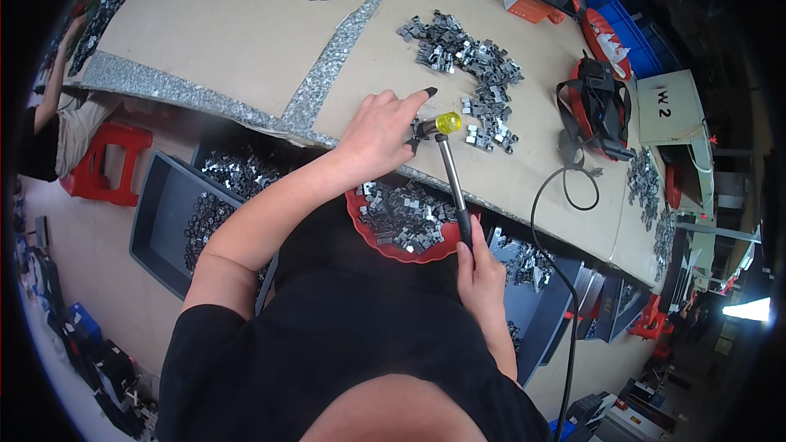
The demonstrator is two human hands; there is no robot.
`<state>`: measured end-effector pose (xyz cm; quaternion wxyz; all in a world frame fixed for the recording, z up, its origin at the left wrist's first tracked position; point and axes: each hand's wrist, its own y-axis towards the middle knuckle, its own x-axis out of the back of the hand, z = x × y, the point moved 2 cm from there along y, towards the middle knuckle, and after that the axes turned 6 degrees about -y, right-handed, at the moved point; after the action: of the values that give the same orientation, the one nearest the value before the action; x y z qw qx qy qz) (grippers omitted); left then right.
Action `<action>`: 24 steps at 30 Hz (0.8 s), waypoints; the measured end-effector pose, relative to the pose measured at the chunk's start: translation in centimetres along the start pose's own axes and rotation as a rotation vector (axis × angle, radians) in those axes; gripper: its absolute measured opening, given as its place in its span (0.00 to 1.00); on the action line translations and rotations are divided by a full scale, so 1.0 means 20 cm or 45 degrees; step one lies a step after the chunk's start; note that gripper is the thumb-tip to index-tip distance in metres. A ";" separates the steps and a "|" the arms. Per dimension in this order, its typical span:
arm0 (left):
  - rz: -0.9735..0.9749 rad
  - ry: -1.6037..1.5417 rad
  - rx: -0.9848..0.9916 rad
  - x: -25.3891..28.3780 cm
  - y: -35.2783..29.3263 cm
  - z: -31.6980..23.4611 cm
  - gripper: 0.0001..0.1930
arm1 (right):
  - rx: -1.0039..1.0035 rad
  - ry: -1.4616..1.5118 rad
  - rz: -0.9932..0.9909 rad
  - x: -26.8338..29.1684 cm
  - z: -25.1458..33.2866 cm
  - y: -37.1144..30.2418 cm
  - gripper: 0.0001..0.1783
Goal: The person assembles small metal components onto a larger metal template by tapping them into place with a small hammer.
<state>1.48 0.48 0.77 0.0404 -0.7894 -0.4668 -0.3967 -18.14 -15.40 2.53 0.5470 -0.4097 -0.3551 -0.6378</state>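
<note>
desk (246, 41) takes up most of the upper half of the frame, tan top with a speckled grey strip running through it and along the near edge. next biggest is the dark grey bin (164, 221) at lower left under the desk edge, with small metal pieces in it. then the red tray (372, 239) in the centre, sitting low against the person's lap and piled with the same grey clips. there's a loose heap of metal clips (467, 53) spread on the desk at upper centre-right, trailing down toward the hammer head.

left hand (378, 133) is in the middle of the frame, resting on the desk edge, fingers bunched and the index finger stretched out, its grip pressed onto a small metal part (417, 137) right next to the hammer head; the part itself is mostly hidden.

right hand (479, 274) is lower centre-right, grip wrapped tight round the black handle end of a small hammer (453, 176). hammer's shaft angles up and left, and its yellow head (448, 122) is right at the left hand's fingertips; can't tell if it's actually touching the part.
</note>
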 end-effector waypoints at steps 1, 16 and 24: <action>-0.001 -0.007 -0.001 0.00 -0.01 0.00 0.35 | 0.004 0.001 0.006 0.00 0.00 0.00 0.25; 0.089 -0.084 -0.230 -0.13 0.11 -0.15 0.23 | -0.274 0.545 -0.376 0.07 -0.14 -0.04 0.23; 0.415 0.127 -0.415 -0.20 0.29 -0.08 0.19 | -0.408 0.692 -0.351 0.06 -0.18 -0.10 0.23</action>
<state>4.06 -6.31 0.89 -0.0012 -0.8300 -0.2602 -0.4934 -20.67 -18.88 2.22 0.4589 -0.2538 -0.1437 -0.8392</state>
